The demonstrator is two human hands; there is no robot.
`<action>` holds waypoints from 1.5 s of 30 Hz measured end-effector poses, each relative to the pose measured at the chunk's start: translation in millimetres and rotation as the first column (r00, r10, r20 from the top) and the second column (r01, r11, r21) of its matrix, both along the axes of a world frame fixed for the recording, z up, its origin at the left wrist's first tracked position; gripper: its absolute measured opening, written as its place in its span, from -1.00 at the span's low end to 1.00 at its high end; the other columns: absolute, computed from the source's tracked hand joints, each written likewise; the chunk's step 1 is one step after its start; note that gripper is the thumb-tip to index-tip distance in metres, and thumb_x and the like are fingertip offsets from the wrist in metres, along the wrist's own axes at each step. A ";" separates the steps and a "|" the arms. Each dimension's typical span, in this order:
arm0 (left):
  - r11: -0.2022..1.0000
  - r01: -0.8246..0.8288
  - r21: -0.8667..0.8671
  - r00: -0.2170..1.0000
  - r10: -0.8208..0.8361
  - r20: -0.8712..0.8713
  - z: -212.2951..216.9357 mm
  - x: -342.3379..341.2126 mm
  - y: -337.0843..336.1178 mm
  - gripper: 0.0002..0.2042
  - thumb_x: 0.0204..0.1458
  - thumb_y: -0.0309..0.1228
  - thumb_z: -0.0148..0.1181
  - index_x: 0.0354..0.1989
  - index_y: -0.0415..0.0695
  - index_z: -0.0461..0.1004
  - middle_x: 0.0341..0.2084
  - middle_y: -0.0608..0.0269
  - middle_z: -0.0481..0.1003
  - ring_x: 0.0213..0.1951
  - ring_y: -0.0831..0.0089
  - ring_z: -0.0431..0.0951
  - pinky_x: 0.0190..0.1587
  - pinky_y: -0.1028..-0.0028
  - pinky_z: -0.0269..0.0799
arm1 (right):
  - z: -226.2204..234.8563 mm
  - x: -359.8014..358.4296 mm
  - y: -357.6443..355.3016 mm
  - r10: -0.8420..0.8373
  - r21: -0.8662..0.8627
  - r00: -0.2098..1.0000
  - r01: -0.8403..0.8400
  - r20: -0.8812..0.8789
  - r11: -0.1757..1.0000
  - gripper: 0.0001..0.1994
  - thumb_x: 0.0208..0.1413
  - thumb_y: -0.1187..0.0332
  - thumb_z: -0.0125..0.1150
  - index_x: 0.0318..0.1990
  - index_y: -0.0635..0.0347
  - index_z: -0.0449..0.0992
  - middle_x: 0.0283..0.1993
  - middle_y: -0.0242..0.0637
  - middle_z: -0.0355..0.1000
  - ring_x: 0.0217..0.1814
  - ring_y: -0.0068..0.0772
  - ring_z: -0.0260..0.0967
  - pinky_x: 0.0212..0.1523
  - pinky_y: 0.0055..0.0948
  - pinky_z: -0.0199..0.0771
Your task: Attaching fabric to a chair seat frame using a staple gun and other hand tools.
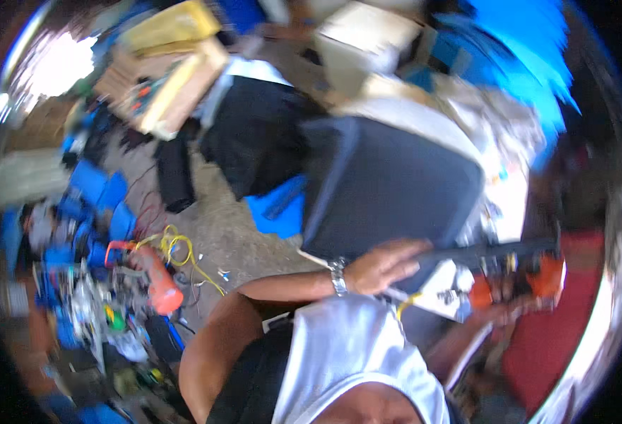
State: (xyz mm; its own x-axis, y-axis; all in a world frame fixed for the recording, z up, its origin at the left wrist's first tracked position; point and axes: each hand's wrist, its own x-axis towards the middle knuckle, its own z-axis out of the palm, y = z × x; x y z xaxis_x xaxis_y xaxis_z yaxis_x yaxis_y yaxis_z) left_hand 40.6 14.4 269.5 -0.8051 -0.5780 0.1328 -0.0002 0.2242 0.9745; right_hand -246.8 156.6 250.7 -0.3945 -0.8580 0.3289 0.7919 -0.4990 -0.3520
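My left hand (pixel 388 267), with a metal-banded watch (pixel 338 277) on its wrist, reaches across in front of my chest. Its fingers are stretched out toward the right, at the near edge of a large dark grey padded panel (pixel 403 184). Whether they press on the panel I cannot tell. To the right, my right hand (pixel 516 309) is beside an orange and black object (pixel 547 278), under the end of a long dark bar (pixel 494 251). Motion blur smears its fingers, so a grip on either cannot be made out.
Black cloth (pixel 254 131) and a blue piece (pixel 280 205) lie beyond the panel. On the left floor are an orange cylindrical tool (pixel 159 283), a yellow cord (pixel 176 244) and cluttered parts. A wooden crate (pixel 184 88) stands far left, a white box (pixel 367 39) farther back. Red material (pixel 565 339) hangs right.
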 end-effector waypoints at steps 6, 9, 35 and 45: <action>0.973 0.113 0.203 0.994 -0.110 -0.030 -0.6 -71.7 58.7 -0.39 0.13 -0.32 0.26 0.31 -0.27 0.19 0.05 -0.04 0.45 0.05 0.37 0.49 0.12 0.39 0.38 | 14.5 60.4 59.7 -0.270 0.418 0.933 0.350 -0.239 0.838 -0.14 -0.02 -0.42 0.11 0.21 0.13 0.27 -0.60 -0.48 0.16 -0.62 -0.54 0.13 -0.47 -0.42 0.25; 0.989 0.141 0.048 0.988 -0.144 0.062 -6.2 -101.1 97.3 -0.34 0.02 -0.28 0.39 0.25 -0.27 0.25 -0.12 0.15 0.51 -0.11 0.53 0.51 -0.01 0.44 0.44 | 14.6 72.6 104.6 -0.321 0.436 0.887 0.447 -0.332 0.781 -0.21 0.05 -0.26 0.21 0.21 0.20 0.24 -0.55 -0.42 0.23 -0.58 -0.50 0.20 -0.44 -0.39 0.31; 0.548 0.109 -0.829 0.994 -0.073 0.082 -11.7 -178.0 -150.8 -0.34 0.06 0.22 0.08 0.13 -0.08 0.41 0.14 0.09 0.42 0.25 0.06 0.32 0.33 -0.03 0.05 | 22.8 82.0 23.0 -0.116 0.544 0.603 0.774 -0.789 0.325 -0.68 0.14 0.12 0.32 -0.21 0.19 0.47 -0.43 -0.46 0.43 -0.41 -0.59 0.39 -0.36 -0.53 0.40; 0.416 0.336 -0.845 0.935 -0.043 0.351 -23.1 -236.5 -225.4 -0.37 0.08 0.24 0.05 0.10 -0.02 0.47 0.08 0.09 0.50 0.09 0.13 0.50 0.13 0.23 0.43 | -16.5 46.5 -50.1 0.125 0.657 0.654 0.692 -0.746 0.299 -0.66 0.07 0.32 0.40 -0.03 0.22 0.51 -0.28 -0.39 0.53 -0.26 -0.52 0.43 -0.21 -0.43 0.44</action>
